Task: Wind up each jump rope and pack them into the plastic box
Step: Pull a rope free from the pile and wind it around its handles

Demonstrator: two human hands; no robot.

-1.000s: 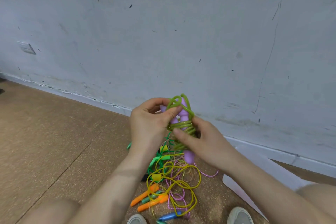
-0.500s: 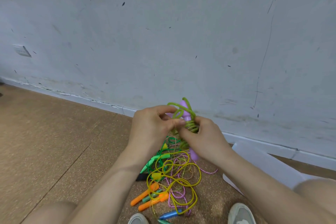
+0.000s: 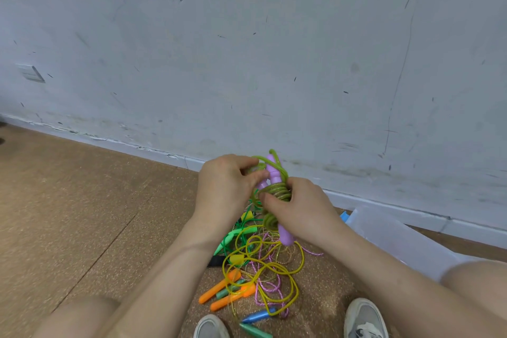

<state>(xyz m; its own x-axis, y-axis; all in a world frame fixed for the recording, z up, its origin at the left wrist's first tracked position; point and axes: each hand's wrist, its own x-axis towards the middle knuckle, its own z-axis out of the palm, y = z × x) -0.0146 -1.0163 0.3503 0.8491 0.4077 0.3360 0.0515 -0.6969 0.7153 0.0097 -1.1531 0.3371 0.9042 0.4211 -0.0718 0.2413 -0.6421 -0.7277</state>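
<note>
Left hand and right hand both curled around a green jump rope coiled tightly on lilac handles, held above a tangled rope pile on cork floor, translucent plastic box lying to the right.

1. Left forearm and right forearm are both bare. They enter from the lower corners and converge toward mid-frame.
2. Left grip: back of the hand faces the camera and the fingers are curled. Thumb and forefinger pinch the upper part of the wound rope.
3. Right grip: sits just beside the left and slightly lower. The thumb lies across the coils. The other fingers wrap round the far side, mostly hidden.
4. Wrists: the left runs in line with its forearm. The right is bent a little inward.
</note>
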